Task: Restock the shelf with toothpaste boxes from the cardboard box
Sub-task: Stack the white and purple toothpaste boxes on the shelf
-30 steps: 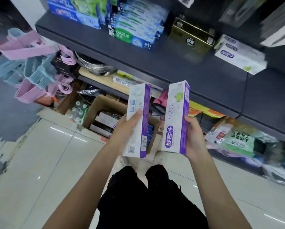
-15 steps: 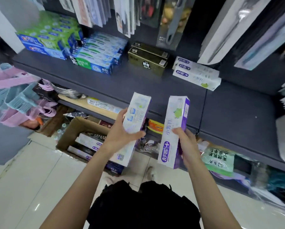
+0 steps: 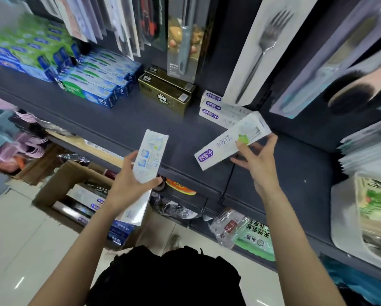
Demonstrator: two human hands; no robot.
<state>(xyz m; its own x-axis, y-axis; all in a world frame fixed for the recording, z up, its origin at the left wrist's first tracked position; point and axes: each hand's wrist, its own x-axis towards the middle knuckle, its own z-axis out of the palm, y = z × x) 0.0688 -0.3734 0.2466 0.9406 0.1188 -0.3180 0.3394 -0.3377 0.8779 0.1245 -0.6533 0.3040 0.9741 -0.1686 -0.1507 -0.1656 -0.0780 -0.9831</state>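
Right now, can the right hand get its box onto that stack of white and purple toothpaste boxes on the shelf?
Probably yes. The right hand holds its toothpaste box just in front of the stack, and the shelf between them is bare. The hanging fork pack overhangs the stack's back, so it may brush.

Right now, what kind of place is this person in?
Most likely a small shop. A dark shelf holds rows of stacked toothpaste boxes, packaged forks hang above, and a cardboard box of stock sits on the floor.
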